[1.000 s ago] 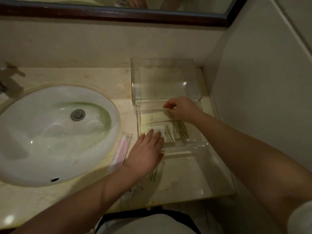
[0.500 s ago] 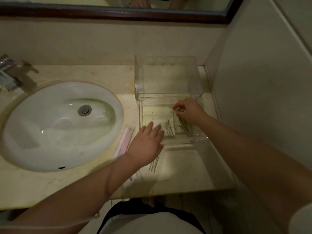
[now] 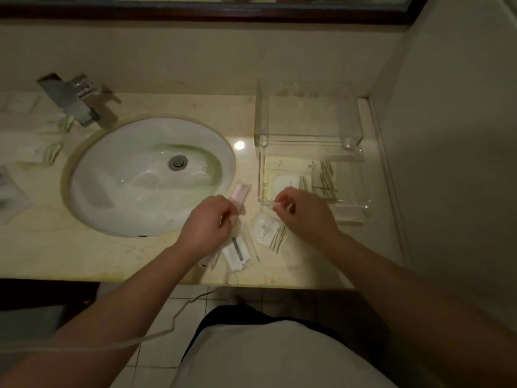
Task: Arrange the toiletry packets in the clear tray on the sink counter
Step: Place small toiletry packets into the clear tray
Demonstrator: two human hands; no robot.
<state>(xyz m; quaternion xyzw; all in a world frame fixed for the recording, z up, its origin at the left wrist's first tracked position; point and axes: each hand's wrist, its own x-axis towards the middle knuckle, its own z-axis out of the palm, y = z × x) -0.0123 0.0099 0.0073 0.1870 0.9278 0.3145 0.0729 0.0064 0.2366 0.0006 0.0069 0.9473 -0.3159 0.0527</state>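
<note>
The clear tray (image 3: 362,191) stands on the counter right of the sink, with several cream packets with gold stripes (image 3: 302,177) lying flat inside. My right hand (image 3: 306,217) is just in front of the tray's near-left corner, its fingers pinched on the top edge of a clear round-printed packet (image 3: 265,228) that rests on the counter. My left hand (image 3: 205,226) is curled over a long pink toothbrush packet (image 3: 241,191) beside the basin. A white packet (image 3: 237,252) lies partly under that hand.
A taller clear box (image 3: 307,113) stands behind the tray against the wall. The white basin (image 3: 134,177) and chrome tap (image 3: 70,99) are to the left, with more packets (image 3: 50,152) on the far-left counter. The side wall lies close on the right.
Both hands have drawn back out of the tray to the counter in front of it. The right hand now pinches the clear packet and the left closes over the pink one.
</note>
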